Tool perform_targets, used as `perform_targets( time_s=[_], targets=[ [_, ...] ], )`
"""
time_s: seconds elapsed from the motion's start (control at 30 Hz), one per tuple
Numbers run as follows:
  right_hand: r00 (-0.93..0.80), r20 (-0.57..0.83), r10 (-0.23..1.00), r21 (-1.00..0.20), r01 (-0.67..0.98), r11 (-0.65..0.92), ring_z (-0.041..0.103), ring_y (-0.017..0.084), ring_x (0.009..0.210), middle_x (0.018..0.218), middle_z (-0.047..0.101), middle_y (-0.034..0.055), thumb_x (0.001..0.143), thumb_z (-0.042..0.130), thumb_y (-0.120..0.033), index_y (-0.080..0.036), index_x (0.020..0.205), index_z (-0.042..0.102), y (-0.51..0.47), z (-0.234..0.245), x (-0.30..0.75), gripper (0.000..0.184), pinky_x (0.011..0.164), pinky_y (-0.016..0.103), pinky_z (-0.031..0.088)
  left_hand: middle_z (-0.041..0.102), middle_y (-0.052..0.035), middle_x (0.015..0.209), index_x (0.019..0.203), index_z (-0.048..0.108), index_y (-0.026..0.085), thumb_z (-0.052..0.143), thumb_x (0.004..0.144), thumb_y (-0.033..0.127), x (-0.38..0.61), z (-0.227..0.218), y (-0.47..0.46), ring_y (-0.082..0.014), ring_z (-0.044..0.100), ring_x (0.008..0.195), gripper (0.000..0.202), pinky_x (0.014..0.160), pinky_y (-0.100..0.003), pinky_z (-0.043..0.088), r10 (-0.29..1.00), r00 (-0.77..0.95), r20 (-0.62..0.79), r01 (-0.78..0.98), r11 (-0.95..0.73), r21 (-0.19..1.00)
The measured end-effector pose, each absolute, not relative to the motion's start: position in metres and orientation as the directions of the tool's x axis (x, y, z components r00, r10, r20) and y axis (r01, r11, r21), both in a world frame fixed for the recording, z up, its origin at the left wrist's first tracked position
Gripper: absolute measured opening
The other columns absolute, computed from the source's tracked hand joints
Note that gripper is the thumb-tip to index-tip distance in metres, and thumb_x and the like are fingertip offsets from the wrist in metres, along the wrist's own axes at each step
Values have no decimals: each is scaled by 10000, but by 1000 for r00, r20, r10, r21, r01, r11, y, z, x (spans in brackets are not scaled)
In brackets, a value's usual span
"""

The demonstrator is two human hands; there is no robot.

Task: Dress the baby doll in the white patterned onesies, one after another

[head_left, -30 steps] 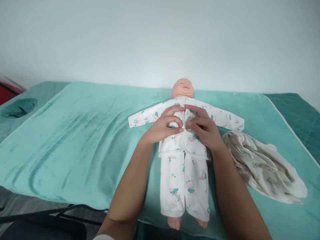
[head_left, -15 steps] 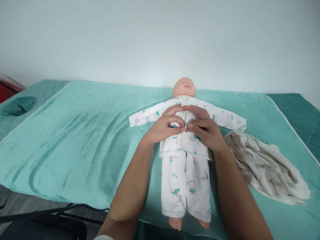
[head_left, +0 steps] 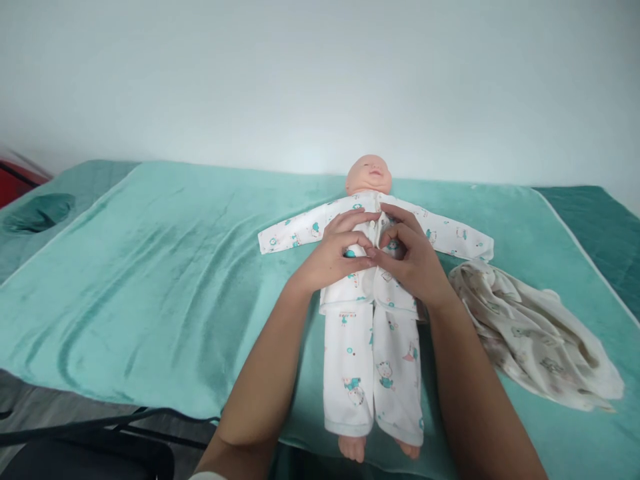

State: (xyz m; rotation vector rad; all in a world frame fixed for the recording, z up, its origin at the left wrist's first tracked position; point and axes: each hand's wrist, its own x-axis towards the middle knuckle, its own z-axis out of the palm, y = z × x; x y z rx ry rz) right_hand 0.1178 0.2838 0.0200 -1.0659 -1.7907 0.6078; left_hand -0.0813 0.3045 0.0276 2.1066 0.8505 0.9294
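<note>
A baby doll (head_left: pixel 369 175) lies on its back on a teal blanket (head_left: pixel 165 267), head toward the wall, arms spread. It wears a white printed jacket (head_left: pixel 300 230) and matching trousers (head_left: pixel 370 373). My left hand (head_left: pixel 333 253) and my right hand (head_left: pixel 413 257) meet over the doll's chest. Each pinches one edge of the jacket's front opening between thumb and fingers, fingertips almost touching. The fastening under my fingers is mostly hidden.
A crumpled cream printed cloth (head_left: pixel 535 333) lies on the blanket right of the doll. Beyond the blanket's right edge is a darker green cover (head_left: pixel 595 227). A dark chair frame (head_left: pixel 85 440) stands at the lower left. A plain wall runs behind.
Both hands have shifted slightly up the doll's chest along the jacket front, and my right fingers have curled in tighter. The doll and cloth lie as before.
</note>
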Motion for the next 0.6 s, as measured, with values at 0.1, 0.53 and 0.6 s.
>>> perform_targets(
  time_s=[0.1, 0.53, 0.6],
  targets=[
    [-172, 464, 869, -772, 402, 492, 451, 295, 1408, 1518, 477, 53, 877, 734, -476, -233, 831, 599, 284, 19, 118, 281, 1145, 516, 430, 534, 2, 1530, 812, 693, 239, 743, 854, 273, -82, 27, 305, -262, 331, 1540, 74, 1266, -553, 287, 781, 517, 350, 225, -519, 825],
    [90, 379, 921, -782, 564, 267, 616, 211, 940, 1290, 627, 59, 808, 727, -340, -238, 944, 528, 279, 23, 102, 261, 832, 383, 478, 714, -50, 1071, 945, 584, 210, 628, 917, 482, -78, 0, 325, -161, 668, 989, 277, 950, -331, 525, 964, -259, 64, -114, -96, 989],
    [177, 345, 922, -753, 639, 159, 611, 233, 859, 1125, 667, 67, 825, 708, -377, -242, 987, 528, 278, 26, 95, 277, 792, 391, 460, 694, -37, 1081, 1013, 632, 221, 687, 881, 434, -72, 3, 321, -168, 639, 1014, 256, 966, -324, 500, 967, -190, 169, 64, -160, 985]
  ],
)
